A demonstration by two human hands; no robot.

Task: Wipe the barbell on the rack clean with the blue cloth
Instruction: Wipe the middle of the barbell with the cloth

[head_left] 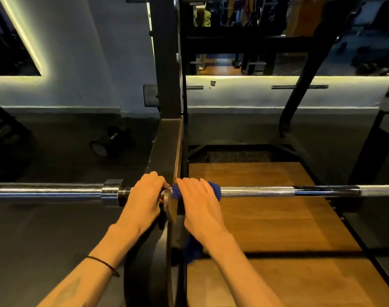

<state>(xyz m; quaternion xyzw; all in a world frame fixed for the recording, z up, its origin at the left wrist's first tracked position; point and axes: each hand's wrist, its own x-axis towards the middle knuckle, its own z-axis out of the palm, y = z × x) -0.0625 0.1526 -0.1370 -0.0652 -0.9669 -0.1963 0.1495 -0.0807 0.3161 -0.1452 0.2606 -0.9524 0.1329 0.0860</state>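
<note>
Dim gym flooring runs left of a black rack upright (167, 103), with a wooden platform (266, 218) to its right and a lit mirror strip along the far wall. Across the near scene the barbell (255, 191) lies level on the rack, its sleeve and collar reaching left, its knurled shaft reaching right. The left hand (144, 200) grips the bar just left of the upright, fingers curled over it. The right hand (200, 202) is clamped round the blue cloth (215, 189), which wraps the shaft just right of the upright; a loose tail of the cloth hangs below the wrist (dark blue, bunched). A thin dark band (102, 263) circles the left forearm. One dumbbell (107, 140) lies on the floor, far left.
</note>
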